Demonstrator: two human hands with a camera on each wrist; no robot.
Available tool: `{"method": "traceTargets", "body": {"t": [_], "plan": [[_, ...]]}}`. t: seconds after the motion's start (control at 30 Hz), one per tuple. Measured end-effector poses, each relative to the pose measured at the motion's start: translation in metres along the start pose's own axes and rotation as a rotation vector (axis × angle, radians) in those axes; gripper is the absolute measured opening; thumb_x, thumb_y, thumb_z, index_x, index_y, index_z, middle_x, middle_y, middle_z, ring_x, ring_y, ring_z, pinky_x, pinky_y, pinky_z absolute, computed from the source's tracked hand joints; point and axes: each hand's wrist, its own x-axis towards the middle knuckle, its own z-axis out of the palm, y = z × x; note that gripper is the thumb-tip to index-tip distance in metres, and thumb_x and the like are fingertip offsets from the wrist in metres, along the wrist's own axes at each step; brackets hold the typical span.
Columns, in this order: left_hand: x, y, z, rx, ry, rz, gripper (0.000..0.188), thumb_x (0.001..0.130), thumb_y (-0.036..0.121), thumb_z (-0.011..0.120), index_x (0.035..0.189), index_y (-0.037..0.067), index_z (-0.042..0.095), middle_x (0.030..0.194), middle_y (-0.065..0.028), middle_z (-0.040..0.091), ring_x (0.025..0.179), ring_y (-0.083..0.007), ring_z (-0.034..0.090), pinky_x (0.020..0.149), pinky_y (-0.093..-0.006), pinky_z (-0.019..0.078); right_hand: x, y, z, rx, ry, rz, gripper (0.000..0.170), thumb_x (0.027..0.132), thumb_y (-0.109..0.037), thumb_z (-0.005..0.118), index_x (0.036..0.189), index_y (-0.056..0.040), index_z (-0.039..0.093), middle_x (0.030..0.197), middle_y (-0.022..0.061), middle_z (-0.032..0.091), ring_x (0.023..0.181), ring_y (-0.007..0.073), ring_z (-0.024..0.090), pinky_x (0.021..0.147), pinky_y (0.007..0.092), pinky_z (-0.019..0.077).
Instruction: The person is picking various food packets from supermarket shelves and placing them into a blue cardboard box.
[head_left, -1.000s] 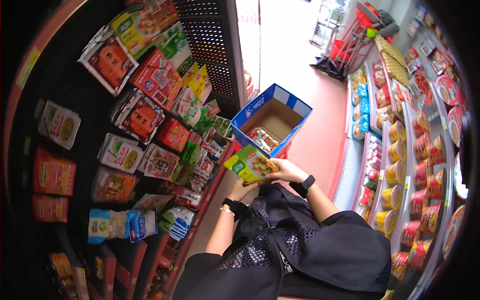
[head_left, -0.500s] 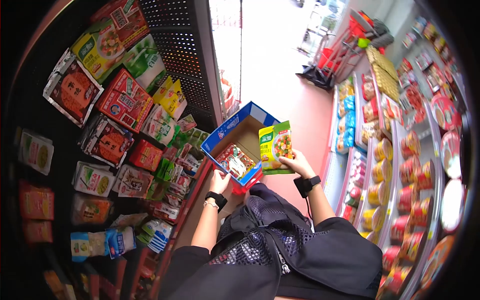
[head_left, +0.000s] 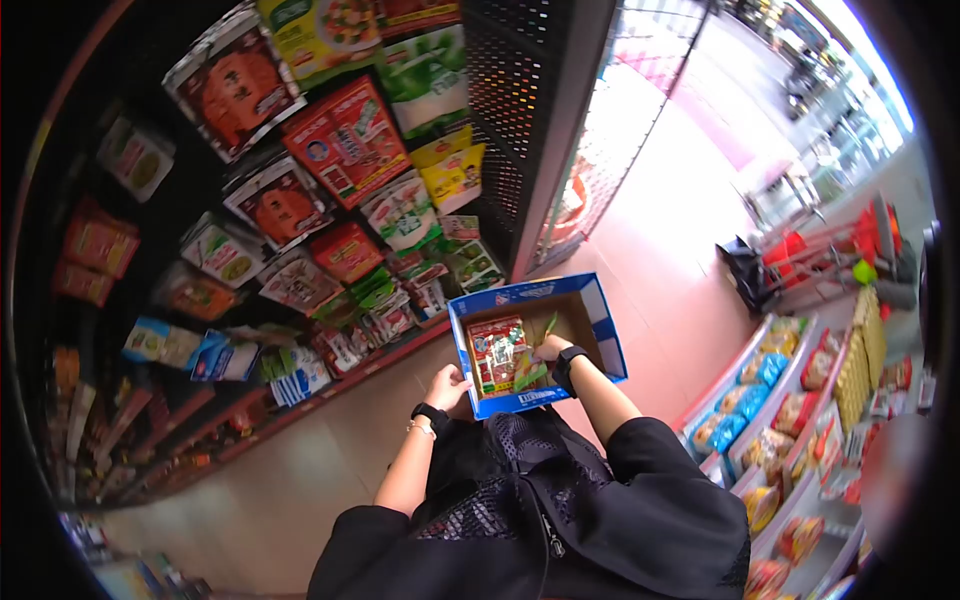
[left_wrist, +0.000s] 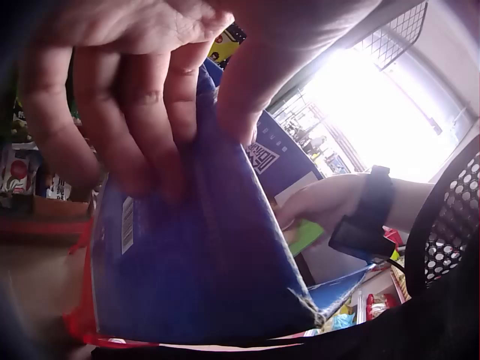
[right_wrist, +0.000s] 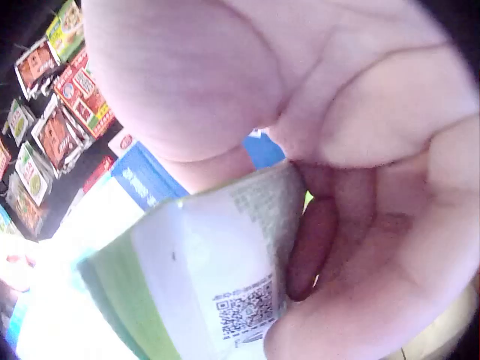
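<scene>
My left hand (head_left: pixel 447 388) grips the side wall of a blue cardboard box (head_left: pixel 520 402); in the left wrist view the thumb lies over the edge and the fingers spread down the outer face. Inside the box my right hand (head_left: pixel 552 348) holds a yellow-green seasoning packet (head_left: pixel 529 372). The right wrist view shows the back of this packet, white and green with a QR code, pinched between thumb and fingers. Red packets (head_left: pixel 495 345) lie on the box floor beside it, partly overlapped by the held one.
On the left, a dark shelf rack carries hanging seasoning packets (head_left: pixel 345 140) and lower rows of bags. To the right, tiered shelves hold blue bags (head_left: pixel 740 405) and other snacks. A red folded cart (head_left: pixel 820 255) stands near the bright doorway.
The right hand has lowered the seasoning packet from above the box down into it. My head view has turned, bringing more of the doorway into sight. The left hand stays at the box's side.
</scene>
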Motion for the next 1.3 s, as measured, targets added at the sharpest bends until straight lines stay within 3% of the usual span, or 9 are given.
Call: {"method": "traceTargets", "body": {"t": [0.23, 0.43, 0.77, 0.83, 0.87, 0.93, 1.03, 1.2, 1.3], "plan": [[-0.016, 0.015, 0.004, 0.066, 0.093, -0.060, 0.017, 0.065, 0.012, 0.059, 0.069, 0.002, 0.046, 0.057, -0.0078, 0.051, 0.053, -0.0150, 0.050, 0.049, -0.0284, 0.0397, 0.002, -0.032, 0.046, 0.316, -0.146, -0.155, 0.009, 0.065, -0.010, 0.054, 0.064, -0.0008, 0.056, 0.057, 0.0064, 0.053, 0.047, 0.0140, 0.050, 0.041, 0.0250, 0.0414], [-0.013, 0.016, -0.001, 0.103, 0.028, -0.024, 0.021, 0.065, 0.015, 0.061, 0.070, 0.002, 0.045, 0.058, -0.0077, 0.050, 0.054, -0.0156, 0.049, 0.051, -0.0285, 0.0399, 0.037, -0.016, 0.062, -0.126, -0.272, -0.113, 0.017, 0.071, -0.010, 0.046, 0.078, -0.0008, 0.058, 0.067, 0.0105, 0.058, 0.056, 0.0181, 0.056, 0.050, 0.0305, 0.0438], [-0.010, 0.004, 0.000, 0.124, 0.017, 0.022, 0.021, 0.067, 0.016, 0.060, 0.073, 0.001, 0.046, 0.061, -0.0073, 0.052, 0.056, -0.0132, 0.048, 0.051, -0.0262, 0.0398, 0.052, -0.008, 0.076, 0.001, -0.247, -0.062, 0.020, 0.076, -0.015, 0.040, 0.072, -0.0025, 0.056, 0.058, 0.0050, 0.051, 0.048, 0.0135, 0.046, 0.043, 0.0253, 0.0364], [-0.011, 0.010, -0.003, 0.130, 0.013, 0.023, 0.023, 0.066, 0.018, 0.061, 0.072, 0.002, 0.047, 0.061, -0.0079, 0.052, 0.056, -0.0150, 0.049, 0.052, -0.0274, 0.0400, 0.119, 0.035, 0.095, 0.382, -0.488, -0.085, 0.019, 0.076, -0.018, 0.044, 0.076, -0.0031, 0.056, 0.058, 0.0033, 0.050, 0.048, 0.0121, 0.046, 0.043, 0.0235, 0.0362], [-0.012, 0.012, -0.004, 0.139, 0.009, 0.016, 0.024, 0.065, 0.021, 0.061, 0.071, 0.002, 0.048, 0.062, -0.0086, 0.052, 0.057, -0.0169, 0.050, 0.053, -0.0285, 0.0401, 0.103, 0.024, 0.087, 0.379, -0.481, -0.087, 0.019, 0.076, -0.018, 0.044, 0.076, -0.0031, 0.056, 0.058, 0.0033, 0.050, 0.048, 0.0121, 0.046, 0.043, 0.0235, 0.0362], [-0.010, 0.006, -0.006, 0.124, -0.007, 0.020, 0.025, 0.065, 0.021, 0.062, 0.072, 0.002, 0.048, 0.062, -0.0090, 0.053, 0.057, -0.0168, 0.050, 0.053, -0.0284, 0.0402, 0.035, -0.022, 0.064, -0.247, -0.244, -0.597, 0.018, 0.071, -0.018, 0.049, 0.075, -0.0031, 0.057, 0.063, 0.0064, 0.055, 0.054, 0.0137, 0.050, 0.049, 0.0252, 0.0404], [-0.007, -0.004, -0.006, 0.069, -0.027, 0.029, 0.026, 0.064, 0.023, 0.063, 0.070, 0.002, 0.049, 0.062, -0.0090, 0.053, 0.056, -0.0163, 0.050, 0.053, -0.0280, 0.0404, -0.006, -0.057, 0.054, 0.078, -0.390, -0.417, 0.024, 0.076, -0.025, 0.044, 0.089, -0.0068, 0.053, 0.065, 0.0005, 0.050, 0.050, 0.0084, 0.046, 0.043, 0.0212, 0.0363], [-0.011, 0.002, -0.007, 0.151, -0.035, 0.045, 0.024, 0.064, 0.023, 0.062, 0.063, 0.003, 0.050, 0.056, -0.0070, 0.052, 0.052, -0.0149, 0.049, 0.050, -0.0277, 0.0390, -0.027, -0.078, 0.063, 0.005, -0.392, -0.411, 0.027, 0.075, -0.030, 0.046, 0.089, -0.0069, 0.052, 0.077, 0.0045, 0.053, 0.069, 0.0109, 0.051, 0.058, 0.0213, 0.0412], [-0.015, 0.003, -0.006, 0.156, -0.038, 0.062, 0.023, 0.065, 0.023, 0.061, 0.064, 0.003, 0.049, 0.055, -0.0065, 0.051, 0.050, -0.0147, 0.047, 0.048, -0.0281, 0.0379, -0.028, -0.074, 0.074, 0.024, -0.294, -0.528, 0.032, 0.073, -0.034, 0.048, 0.084, -0.0041, 0.052, 0.070, 0.0043, 0.053, 0.058, 0.0105, 0.048, 0.052, 0.0226, 0.0395]]}}
